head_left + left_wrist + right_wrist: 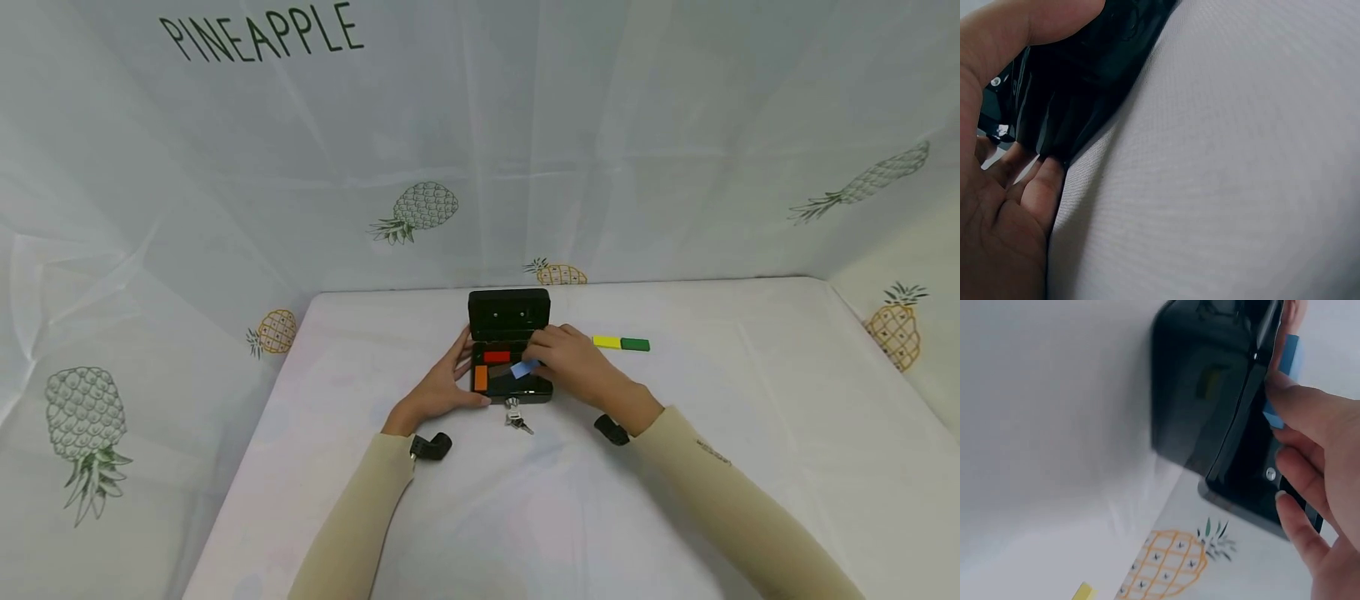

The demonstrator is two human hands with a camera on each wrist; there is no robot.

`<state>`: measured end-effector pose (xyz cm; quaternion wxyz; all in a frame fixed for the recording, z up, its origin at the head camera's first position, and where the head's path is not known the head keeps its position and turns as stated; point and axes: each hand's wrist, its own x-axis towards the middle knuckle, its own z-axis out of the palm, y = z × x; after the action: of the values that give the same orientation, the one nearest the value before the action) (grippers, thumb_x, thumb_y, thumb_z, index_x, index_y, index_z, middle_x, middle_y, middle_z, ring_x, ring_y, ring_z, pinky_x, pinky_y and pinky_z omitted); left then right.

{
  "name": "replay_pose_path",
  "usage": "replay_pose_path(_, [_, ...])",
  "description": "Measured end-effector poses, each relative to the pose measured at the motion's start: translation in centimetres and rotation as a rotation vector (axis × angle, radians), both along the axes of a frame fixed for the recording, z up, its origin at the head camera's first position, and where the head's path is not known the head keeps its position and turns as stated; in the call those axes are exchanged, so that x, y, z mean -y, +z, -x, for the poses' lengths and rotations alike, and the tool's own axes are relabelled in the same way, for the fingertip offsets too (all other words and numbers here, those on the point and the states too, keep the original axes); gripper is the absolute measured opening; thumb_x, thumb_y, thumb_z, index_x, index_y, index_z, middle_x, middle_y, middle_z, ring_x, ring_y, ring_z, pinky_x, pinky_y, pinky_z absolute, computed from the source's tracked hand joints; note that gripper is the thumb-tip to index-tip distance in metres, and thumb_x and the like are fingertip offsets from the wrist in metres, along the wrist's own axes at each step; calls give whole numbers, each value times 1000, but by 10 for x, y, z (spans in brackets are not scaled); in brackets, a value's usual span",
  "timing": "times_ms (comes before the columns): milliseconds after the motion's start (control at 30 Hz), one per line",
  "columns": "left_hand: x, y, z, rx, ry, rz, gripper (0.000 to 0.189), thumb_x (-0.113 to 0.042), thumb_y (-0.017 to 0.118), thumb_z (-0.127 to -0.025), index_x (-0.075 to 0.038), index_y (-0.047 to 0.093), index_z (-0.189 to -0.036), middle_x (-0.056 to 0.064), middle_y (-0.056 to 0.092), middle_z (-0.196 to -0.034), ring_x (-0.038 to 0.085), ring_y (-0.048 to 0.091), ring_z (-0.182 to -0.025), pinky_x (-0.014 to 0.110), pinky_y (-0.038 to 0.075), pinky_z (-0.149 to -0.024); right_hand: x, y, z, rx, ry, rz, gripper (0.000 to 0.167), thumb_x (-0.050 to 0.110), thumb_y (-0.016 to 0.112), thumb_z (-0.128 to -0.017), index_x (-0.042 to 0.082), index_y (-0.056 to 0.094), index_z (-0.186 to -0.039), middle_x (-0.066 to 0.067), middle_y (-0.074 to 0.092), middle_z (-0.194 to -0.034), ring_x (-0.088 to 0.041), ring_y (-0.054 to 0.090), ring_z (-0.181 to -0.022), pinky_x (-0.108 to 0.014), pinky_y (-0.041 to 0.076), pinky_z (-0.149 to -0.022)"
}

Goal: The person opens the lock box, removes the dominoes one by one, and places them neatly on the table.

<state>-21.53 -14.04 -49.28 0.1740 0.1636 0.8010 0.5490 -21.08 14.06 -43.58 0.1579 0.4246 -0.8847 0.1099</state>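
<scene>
Head view is showing a person's right hand [573, 362] hovering over an open black box [534, 399], its thumb and fingertips closing on a small blue block [525, 368]. That block is sitting at a slant within the box's outline; whether its lower end is touching the floor inside, I cannot tell. Right wrist view is showing the thumb lying flat along one face, the other fingers bending loosely behind.

The left hand [438, 387] is spanning the box's left side, thumb at the front wall and fingers reaching toward the hinge, spread wide but gripping.

From where I'm standing, the block is looking light, stiff and hardly fragile; its smooth faces may be a little slippery, so its long sides are offering the best hold. The glossy box is seeming rigid and best steadied by its walls, away from the lid [508, 310].

A red block [497, 357] and an orange block [481, 378] are lying inside, keys [516, 419] are hanging in front, and yellow [607, 342] and green [635, 344] pieces are resting to the right.

"PINEAPPLE" is running across the backdrop [480, 108]; the right sleeve's lettering [712, 451] is staying too small to read.
</scene>
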Motion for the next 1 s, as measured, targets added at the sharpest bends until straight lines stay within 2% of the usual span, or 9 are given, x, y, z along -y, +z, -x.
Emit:
replay_pose_path(267, [0, 2, 1, -3, -1, 9, 133, -6, 93, -80, -27, -1, -172, 15, 23, -172, 33, 29, -159, 41, 31, -129, -27, -3, -2, -41, -18, 103, 31, 5, 94, -77, 10, 77, -103, -3, 71, -103, -24, 67, -98, -40, 59, -84])
replay_pose_path(600, [-1, 3, -1, -11, 2, 4, 131, -6, 92, -81, -24, 0, -172, 16, 22, -173, 33, 27, -160, 43, 30, -129, -59, -8, -6, -65, -84, 118, 33, -1, 95, -73, 6, 76, -100, -6, 72, -100, -27, 68, -93, -44, 60, -81])
replay_pose_path(1000, [-2, 2, -2, -15, 1, 2, 130, -4, 91, -81, -23, 0, -172, 15, 22, -173, 33, 28, -160, 41, 30, -129, -90, -13, -13, 60, -232, 65, 26, 0, 91, -79, 5, 79, -101, -10, 74, -103, -31, 68, -94, -49, 61, -82])
